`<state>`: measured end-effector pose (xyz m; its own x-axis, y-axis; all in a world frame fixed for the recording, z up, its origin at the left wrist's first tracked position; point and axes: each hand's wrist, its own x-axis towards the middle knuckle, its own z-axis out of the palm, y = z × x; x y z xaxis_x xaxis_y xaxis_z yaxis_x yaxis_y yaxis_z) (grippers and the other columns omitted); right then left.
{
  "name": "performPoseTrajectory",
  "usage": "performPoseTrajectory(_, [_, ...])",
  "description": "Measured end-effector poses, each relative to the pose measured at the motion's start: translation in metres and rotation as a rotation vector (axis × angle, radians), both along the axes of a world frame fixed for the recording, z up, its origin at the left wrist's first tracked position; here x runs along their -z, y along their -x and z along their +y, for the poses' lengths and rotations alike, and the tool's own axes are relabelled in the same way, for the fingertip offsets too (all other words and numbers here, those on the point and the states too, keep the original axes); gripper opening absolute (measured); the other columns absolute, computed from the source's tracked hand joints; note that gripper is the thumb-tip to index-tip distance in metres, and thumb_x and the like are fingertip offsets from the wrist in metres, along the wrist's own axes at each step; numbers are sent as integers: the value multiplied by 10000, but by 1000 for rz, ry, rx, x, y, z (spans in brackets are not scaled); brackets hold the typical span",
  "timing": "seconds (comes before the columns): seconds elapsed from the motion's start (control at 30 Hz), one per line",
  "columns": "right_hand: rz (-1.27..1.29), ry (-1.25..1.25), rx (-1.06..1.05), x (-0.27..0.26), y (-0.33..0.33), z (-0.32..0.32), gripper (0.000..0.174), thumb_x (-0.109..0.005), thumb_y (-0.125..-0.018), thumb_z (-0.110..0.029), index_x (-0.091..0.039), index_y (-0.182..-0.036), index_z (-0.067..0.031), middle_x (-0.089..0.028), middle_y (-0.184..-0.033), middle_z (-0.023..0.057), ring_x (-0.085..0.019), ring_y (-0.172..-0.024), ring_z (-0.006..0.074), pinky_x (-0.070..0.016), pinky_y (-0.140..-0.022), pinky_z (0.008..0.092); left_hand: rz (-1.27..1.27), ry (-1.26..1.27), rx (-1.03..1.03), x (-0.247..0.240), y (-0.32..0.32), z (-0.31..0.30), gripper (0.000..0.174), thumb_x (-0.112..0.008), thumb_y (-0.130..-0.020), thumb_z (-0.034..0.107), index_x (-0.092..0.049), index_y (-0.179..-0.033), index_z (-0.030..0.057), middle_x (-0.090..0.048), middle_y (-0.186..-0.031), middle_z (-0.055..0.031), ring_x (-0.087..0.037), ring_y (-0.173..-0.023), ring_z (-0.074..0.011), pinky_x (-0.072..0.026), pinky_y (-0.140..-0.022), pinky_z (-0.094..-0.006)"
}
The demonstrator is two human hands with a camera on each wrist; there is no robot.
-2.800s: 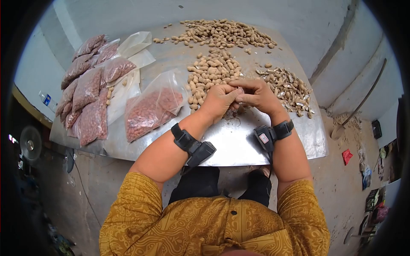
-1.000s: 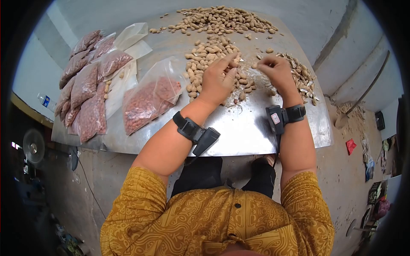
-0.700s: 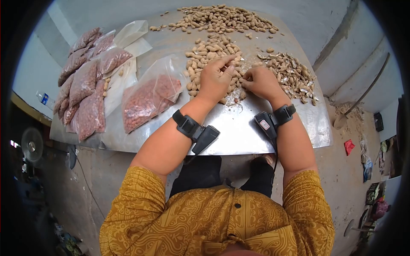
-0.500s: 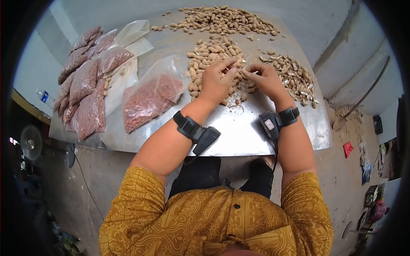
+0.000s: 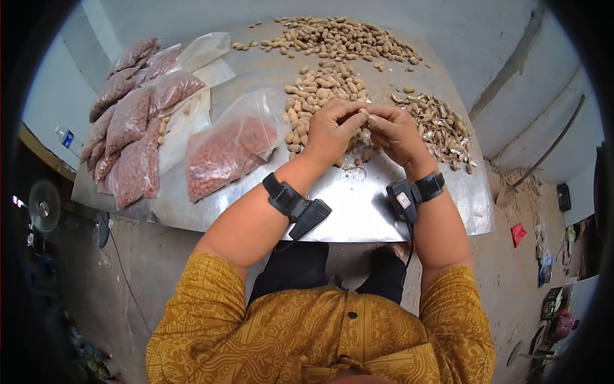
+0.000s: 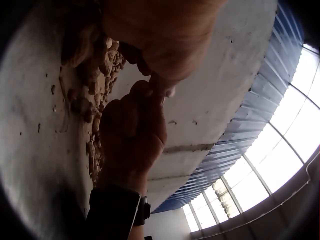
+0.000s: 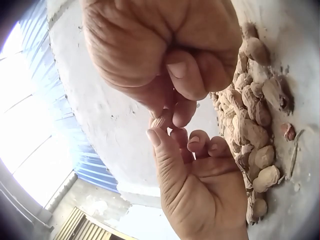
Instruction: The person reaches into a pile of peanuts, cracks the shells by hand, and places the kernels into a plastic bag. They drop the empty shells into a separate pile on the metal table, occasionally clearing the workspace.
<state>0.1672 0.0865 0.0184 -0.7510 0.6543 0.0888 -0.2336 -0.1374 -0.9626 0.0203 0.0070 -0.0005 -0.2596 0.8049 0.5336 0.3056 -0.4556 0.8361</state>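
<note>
My two hands meet over the near end of a pile of unshelled peanuts (image 5: pixel 326 86) on the metal table. Between the fingertips shows a small part of a peanut (image 7: pixel 158 121), in the right wrist view. My left hand (image 5: pixel 329 134) pinches it between thumb and fingers. The right hand (image 5: pixel 401 139) grips it from the other side, thumb and forefinger pressed together, the other fingers curled in. Loose peanuts and shell scraps lie just below the hands. Beside the right hand is a heap of broken shells (image 5: pixel 441 128).
A clear bag of reddish shelled peanuts (image 5: pixel 230 153) lies to the left, its mouth toward the pile. Further left several filled bags (image 5: pixel 131 121) are stacked. More unshelled peanuts (image 5: pixel 339 38) lie at the back of the table (image 5: pixel 256 70). A shovel (image 5: pixel 543 150) leans at the right.
A second ago the right hand was apart, near the shell heap. It has since moved left, and both hands now meet fingertip to fingertip at the peanut.
</note>
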Motion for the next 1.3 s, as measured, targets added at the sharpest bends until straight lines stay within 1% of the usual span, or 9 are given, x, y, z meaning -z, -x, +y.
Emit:
performPoseTrajectory(0.13, [-62, -201, 127, 0, 5, -5, 215, -614, -855, -118, -638, -1020, 17, -581, -714, -15, -452, -553, 25, -344, -488, 177, -402, 67, 108, -6, -9, -4, 232, -621, -851, 113, -630, -1034, -30, -631, -927, -59, -602, -819, -109, -492, -715, -218])
performPoseTrajectory(0.17, [-82, -277, 182, 0, 8, -8, 210, -608, -858, -117, -640, -1015, 19, -602, -738, -3, -485, -587, 30, -373, -511, 177, -424, 70, 101, -6, -9, -4, 229, -622, -850, 107, -627, -1033, -32, -636, -922, -61, -602, -818, -107, -493, -712, -215])
performPoseTrajectory(0.2, [-99, -370, 232, 1, 11, -11, 196, -590, -866, -114, -642, -991, 27, -643, -810, 31, -556, -719, 62, -447, -632, 201, -446, 73, 94, -4, -9, -2, 227, -622, -850, 101, -625, -1031, -35, -640, -917, -63, -603, -818, -104, -494, -709, -212])
performPoseTrajectory(0.3, [-100, -479, 319, 0, 16, -19, 185, -580, -866, -111, -644, -966, 31, -654, -829, 47, -581, -780, 90, -467, -707, 225, -468, 52, 60, -3, -11, -2, 205, -630, -843, 85, -629, -1015, -27, -648, -900, -61, -602, -808, -100, -493, -705, -211])
performPoseTrajectory(0.5, [-132, -571, 410, -1, 17, -26, 169, -568, -866, -105, -651, -951, 16, -648, -803, 46, -573, -686, 80, -461, -620, 213, -454, -30, 32, -1, -14, -1, 151, -635, -839, 72, -645, -966, -10, -651, -882, -50, -592, -786, -88, -478, -701, -206])
performPoseTrajectory(0.7, [175, -18, 232, 8, 19, -24, 153, -550, -884, -101, -633, -935, 18, -571, -703, 27, -401, -468, 24, -296, -422, 195, -326, -51, -44, 2, -13, 2, 136, -634, -843, 74, -648, -954, -2, -648, -881, -34, -580, -783, -80, -468, -699, -204])
performPoseTrajectory(0.93, [396, 301, 120, 16, 23, -21, 143, -479, -929, -136, -545, -851, -36, -527, -687, 21, -340, -418, 68, -271, -414, 213, -227, -96, -63, 3, -16, 4, 127, -649, -821, 60, -657, -938, 9, -639, -845, -34, -580, -771, -88, -466, -699, -215])
performPoseTrajectory(1.03, [463, 399, 59, 18, 25, -21, 161, -424, -945, -153, -516, -846, -65, -517, -683, 22, -340, -420, 77, -267, -419, 222, 33, -199, -169, -1, -15, 2, 134, -657, -794, 37, -662, -926, 17, -636, -823, -39, -590, -756, -115, -465, -682, -228])
performPoseTrajectory(1.3, [534, 560, -3, 28, 27, -14, 210, -389, -940, -229, -506, -838, -88, -472, -614, 15, -349, -434, 100, -265, -437, 255, 253, -310, -199, -1, -11, 7, 161, -664, -752, 17, -675, -909, 54, -626, -798, -54, -599, -751, -172, -471, -659, -257])
